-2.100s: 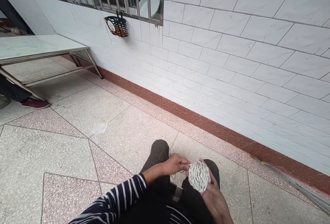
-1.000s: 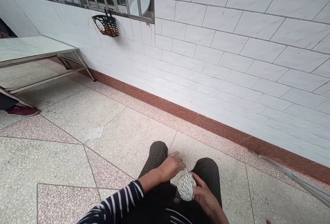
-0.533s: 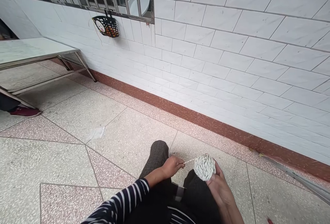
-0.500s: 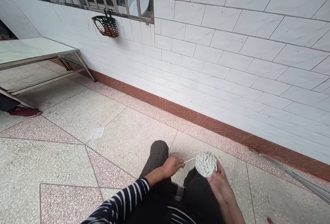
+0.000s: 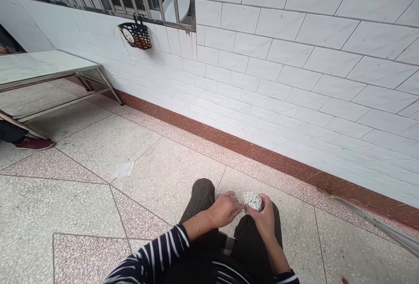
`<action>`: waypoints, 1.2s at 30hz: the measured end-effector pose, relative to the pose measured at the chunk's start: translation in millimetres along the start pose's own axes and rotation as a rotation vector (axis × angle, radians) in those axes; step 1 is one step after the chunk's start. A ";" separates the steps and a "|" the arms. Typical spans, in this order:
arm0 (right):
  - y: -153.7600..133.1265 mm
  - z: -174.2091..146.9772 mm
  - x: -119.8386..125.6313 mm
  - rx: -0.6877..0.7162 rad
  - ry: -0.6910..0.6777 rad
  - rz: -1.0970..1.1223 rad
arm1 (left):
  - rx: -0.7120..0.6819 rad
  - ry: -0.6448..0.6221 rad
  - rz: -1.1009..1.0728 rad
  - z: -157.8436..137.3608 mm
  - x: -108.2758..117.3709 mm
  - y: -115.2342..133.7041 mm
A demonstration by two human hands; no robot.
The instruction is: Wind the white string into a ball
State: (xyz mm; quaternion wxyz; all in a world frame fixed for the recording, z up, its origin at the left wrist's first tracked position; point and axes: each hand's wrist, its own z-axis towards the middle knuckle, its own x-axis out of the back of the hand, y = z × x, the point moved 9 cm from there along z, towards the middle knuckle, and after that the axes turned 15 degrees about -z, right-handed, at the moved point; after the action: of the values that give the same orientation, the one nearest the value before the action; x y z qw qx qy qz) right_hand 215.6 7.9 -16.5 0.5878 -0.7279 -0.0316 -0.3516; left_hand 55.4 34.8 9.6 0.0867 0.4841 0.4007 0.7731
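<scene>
Yarn ball between both hands, no legible writing.

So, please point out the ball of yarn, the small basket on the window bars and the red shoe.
ball of yarn (image 5: 252, 200), head view, top of the wound strands.
small basket (image 5: 136, 36), head view, its front wall.
red shoe (image 5: 34, 144), head view, its upper side.

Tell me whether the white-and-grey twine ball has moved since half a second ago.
Yes. The white-and-grey twine ball has come down and left, from above the right knee toward the left hand; the right hand now covers it from above.
</scene>
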 end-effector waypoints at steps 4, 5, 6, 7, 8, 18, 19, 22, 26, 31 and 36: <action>14.6 -24.1 -25.7 -0.085 -0.230 0.127 | -0.092 -0.024 0.155 5.0 10.1 6.5; 17.3 -30.0 -28.5 -0.105 -0.286 0.157 | -0.114 -0.024 0.165 5.6 10.9 8.1; 20.2 -36.4 -31.8 -0.134 -0.359 0.207 | -0.131 -0.020 0.165 6.3 11.2 9.4; 23.0 -43.5 -36.0 -0.175 -0.448 0.284 | -0.143 -0.013 0.156 7.1 11.2 10.1; 24.9 -51.3 -40.4 -0.222 -0.545 0.383 | -0.147 -0.003 0.142 8.3 11.1 9.9; 18.9 -52.6 -19.8 -0.347 -0.558 0.898 | -0.063 0.056 -0.187 37.5 23.9 6.3; 18.5 -48.8 -15.9 -0.346 -0.533 0.906 | -0.070 0.061 -0.210 41.2 28.1 10.7; 14.9 -39.4 -5.5 -0.338 -0.483 0.918 | -0.071 0.072 -0.268 52.0 42.5 21.7; 1.6 -35.4 0.9 -0.324 -0.465 0.928 | -0.050 0.076 -0.264 62.2 57.5 25.5; -13.6 -35.6 13.8 -0.325 -0.384 0.965 | -0.046 0.062 -0.152 61.6 61.0 13.8; -18.2 -30.9 31.3 -0.293 -0.402 0.947 | -0.006 0.063 -0.106 55.2 56.2 -4.1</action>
State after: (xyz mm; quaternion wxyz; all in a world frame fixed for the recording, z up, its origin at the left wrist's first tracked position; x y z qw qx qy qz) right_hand 216.1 -25.2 17.8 0.5567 -0.7900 0.2376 0.0977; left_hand 70.4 96.4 56.4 0.1163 0.4374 0.4261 0.7833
